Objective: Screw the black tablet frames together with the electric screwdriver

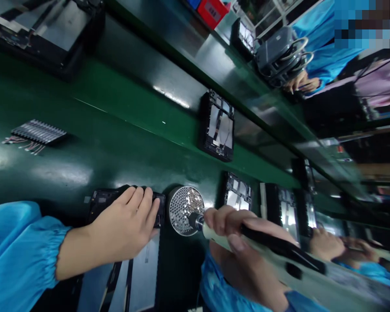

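Note:
My left hand point(125, 225) lies flat with its fingers stretched over the top edge of a black device frame point(99, 200) in front of me, and holds nothing. My right hand point(237, 247) is wrapped round an electric screwdriver point(273, 249). The screwdriver's tip rests in a round perforated screw dish point(186, 209) full of small shiny screws. Both of my sleeves are bright blue.
A row of small cabled parts point(39, 132) lies at the left on the green bench. More black device frames point(217, 125) sit on the conveyor point(143, 65) and to the right point(237, 193). Another person's hands point(301, 82) work across the line beside a grey box point(279, 52).

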Action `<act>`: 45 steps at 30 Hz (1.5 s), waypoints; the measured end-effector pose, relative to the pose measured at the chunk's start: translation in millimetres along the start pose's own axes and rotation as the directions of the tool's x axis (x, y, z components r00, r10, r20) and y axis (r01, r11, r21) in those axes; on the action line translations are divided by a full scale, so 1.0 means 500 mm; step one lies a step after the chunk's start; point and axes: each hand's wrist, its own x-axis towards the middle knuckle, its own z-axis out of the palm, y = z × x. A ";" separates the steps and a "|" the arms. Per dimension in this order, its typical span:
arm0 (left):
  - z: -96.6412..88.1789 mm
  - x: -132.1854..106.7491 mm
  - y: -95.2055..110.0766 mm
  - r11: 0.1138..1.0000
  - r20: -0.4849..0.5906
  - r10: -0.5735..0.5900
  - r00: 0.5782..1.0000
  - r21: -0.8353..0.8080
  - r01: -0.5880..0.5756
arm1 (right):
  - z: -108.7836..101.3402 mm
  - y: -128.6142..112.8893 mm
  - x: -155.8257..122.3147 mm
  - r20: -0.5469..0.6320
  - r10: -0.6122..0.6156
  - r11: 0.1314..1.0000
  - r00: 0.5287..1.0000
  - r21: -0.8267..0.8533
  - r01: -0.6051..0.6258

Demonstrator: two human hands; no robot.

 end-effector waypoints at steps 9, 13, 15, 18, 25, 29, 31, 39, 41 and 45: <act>0.001 0.002 -0.003 1.000 0.003 0.004 1.000 -0.022 -0.003 | 0.082 -0.014 0.049 0.107 0.001 0.999 0.994 -0.041 0.003; 0.006 0.002 -0.001 0.999 0.001 0.017 1.000 -0.032 -0.017 | 0.081 -0.001 0.049 0.119 0.033 0.999 0.992 -0.029 -0.029; 0.007 0.002 -0.002 0.999 0.005 0.018 1.000 -0.038 -0.018 | 0.081 0.000 0.049 0.125 0.042 0.998 0.991 -0.043 -0.037; 0.006 0.003 -0.003 0.999 0.006 0.017 1.000 -0.042 -0.017 | 0.083 0.000 0.049 0.124 0.048 0.997 0.991 -0.069 -0.039; 0.004 0.003 0.000 0.999 -0.018 0.018 1.000 -0.028 -0.018 | 0.082 -0.001 0.051 0.114 0.103 0.993 0.988 -0.078 -0.094; 0.004 0.003 0.000 0.999 -0.018 0.019 1.000 -0.025 -0.020 | 0.082 0.006 0.055 0.095 0.098 0.993 0.991 -0.073 -0.091; 0.003 0.003 0.000 0.999 -0.016 0.026 1.000 -0.039 -0.026 | 0.086 0.013 0.055 0.091 0.076 0.996 0.993 -0.062 -0.071; 0.006 0.000 -0.004 1.000 -0.007 0.028 1.000 0.008 -0.028 | 0.069 0.019 0.046 0.015 0.012 1.000 1.000 -0.012 -0.012; 0.003 0.003 -0.007 1.000 0.029 0.027 0.999 0.004 -0.027 | 0.043 0.007 0.036 -0.028 0.010 1.000 1.000 -0.011 -0.011; -0.006 0.016 -0.016 0.997 0.125 0.043 0.991 -0.076 -0.034 | -0.001 0.002 0.002 -0.090 -0.031 0.999 0.995 -0.012 0.030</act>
